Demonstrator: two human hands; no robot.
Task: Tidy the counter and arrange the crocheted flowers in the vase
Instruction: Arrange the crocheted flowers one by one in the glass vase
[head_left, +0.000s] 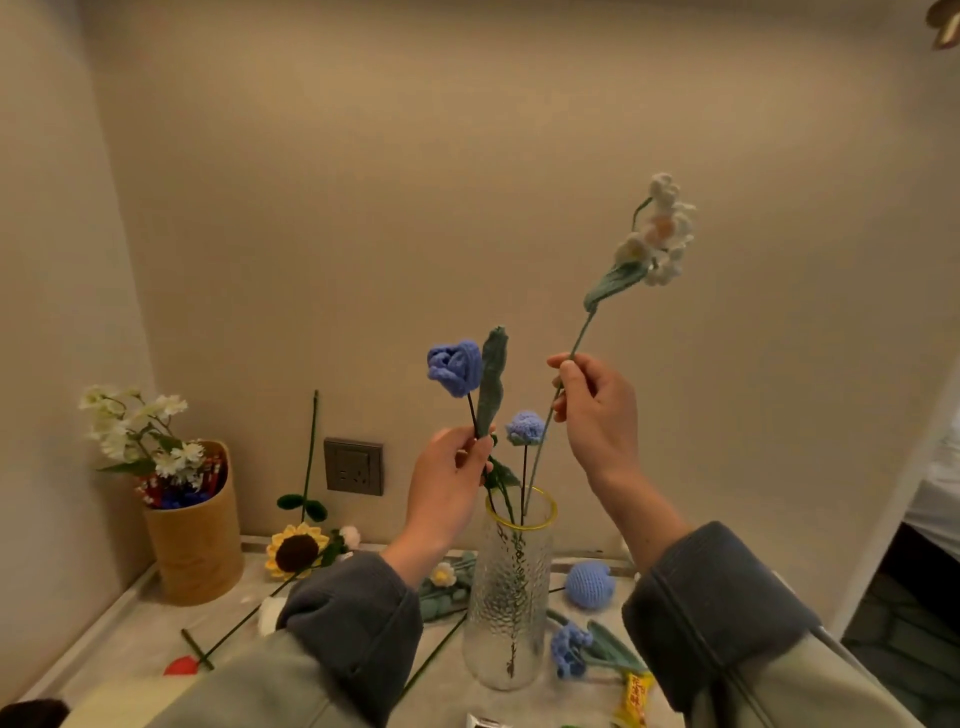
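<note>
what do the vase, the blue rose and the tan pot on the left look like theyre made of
Vase: clear glass by the look, with a rippled, hammered texture and a yellow rim; the stems show through it.
Blue rose: crocheted yarn, matte and fuzzy, with visible stitch ridges.
Tan pot: smooth and matte, possibly cardboard, leather or plastic; the picture leaves it open.

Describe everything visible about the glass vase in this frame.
The vase is a tall clear cylinder of rippled, textured glass with a yellow rim. It stands upright on the counter between the person's forearms. Three stems reach into its mouth: a small blue flower, plus the blue rose and white flower that the hands hold. Neither hand touches it.
</note>
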